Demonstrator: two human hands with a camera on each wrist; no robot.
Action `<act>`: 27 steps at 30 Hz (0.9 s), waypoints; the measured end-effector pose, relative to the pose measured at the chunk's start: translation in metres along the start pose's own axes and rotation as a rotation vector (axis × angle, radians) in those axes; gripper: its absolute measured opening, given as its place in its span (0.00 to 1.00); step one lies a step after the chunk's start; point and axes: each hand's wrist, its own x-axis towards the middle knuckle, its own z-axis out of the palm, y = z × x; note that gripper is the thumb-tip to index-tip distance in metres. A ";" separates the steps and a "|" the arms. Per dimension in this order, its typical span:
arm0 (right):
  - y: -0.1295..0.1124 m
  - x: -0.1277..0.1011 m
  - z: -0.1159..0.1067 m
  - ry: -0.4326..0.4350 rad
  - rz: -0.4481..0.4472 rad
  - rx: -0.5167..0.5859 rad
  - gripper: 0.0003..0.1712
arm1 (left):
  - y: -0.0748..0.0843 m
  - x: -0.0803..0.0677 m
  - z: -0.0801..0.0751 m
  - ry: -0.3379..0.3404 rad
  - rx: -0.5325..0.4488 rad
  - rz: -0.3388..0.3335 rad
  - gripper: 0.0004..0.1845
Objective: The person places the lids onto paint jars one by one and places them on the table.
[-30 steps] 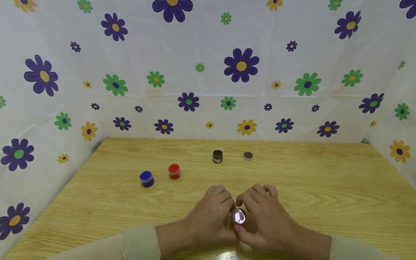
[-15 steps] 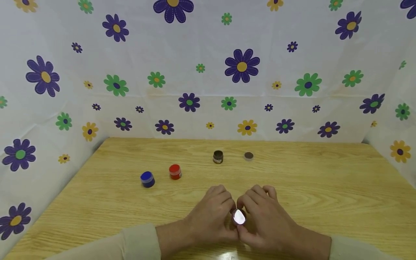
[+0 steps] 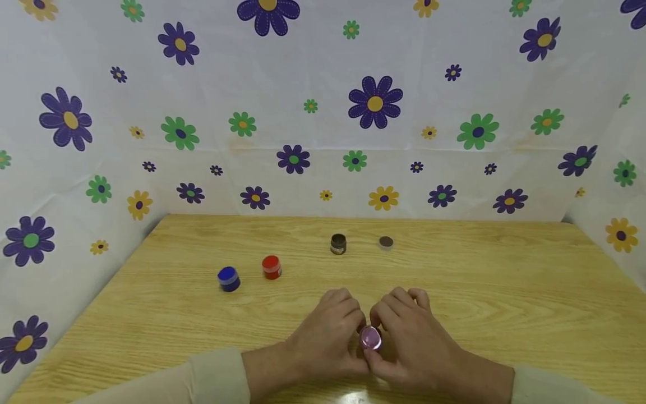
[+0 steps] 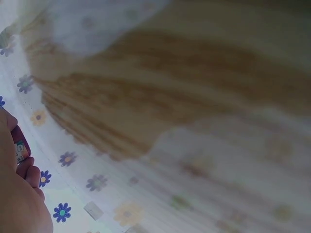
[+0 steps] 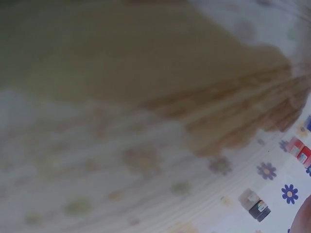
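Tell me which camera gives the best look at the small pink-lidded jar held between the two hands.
The head view. There the pink-lidded jar sits in plain sight between the left hand and right hand, its shiny lid facing up. The left wrist view catches only a sliver of it at the frame's left edge, beside the fingers. The right wrist view does not show it.

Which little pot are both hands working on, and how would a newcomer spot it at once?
On the wooden table, look at the near edge, where the left hand and right hand meet. Pinched between them is the pink-topped pot. Unlike the blue pot, red pot and brown pot standing farther back, it is the only one held.
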 end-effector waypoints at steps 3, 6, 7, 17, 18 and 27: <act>0.000 0.000 0.000 -0.012 0.010 0.002 0.17 | 0.000 0.000 0.000 -0.005 -0.004 -0.005 0.20; 0.000 0.000 0.000 -0.021 0.020 0.007 0.17 | 0.000 0.000 -0.001 -0.012 -0.006 -0.011 0.20; 0.000 0.000 0.000 -0.022 0.022 0.007 0.18 | 0.000 0.000 -0.001 -0.015 -0.006 -0.011 0.19; 0.001 -0.001 0.000 -0.026 0.018 -0.012 0.23 | 0.001 0.000 -0.001 -0.055 -0.020 -0.014 0.19; 0.001 -0.001 0.000 -0.031 0.023 -0.004 0.23 | 0.001 0.000 -0.001 -0.053 -0.020 -0.016 0.19; 0.001 -0.001 -0.001 -0.013 -0.031 0.043 0.15 | 0.001 0.000 0.000 -0.037 -0.009 -0.002 0.20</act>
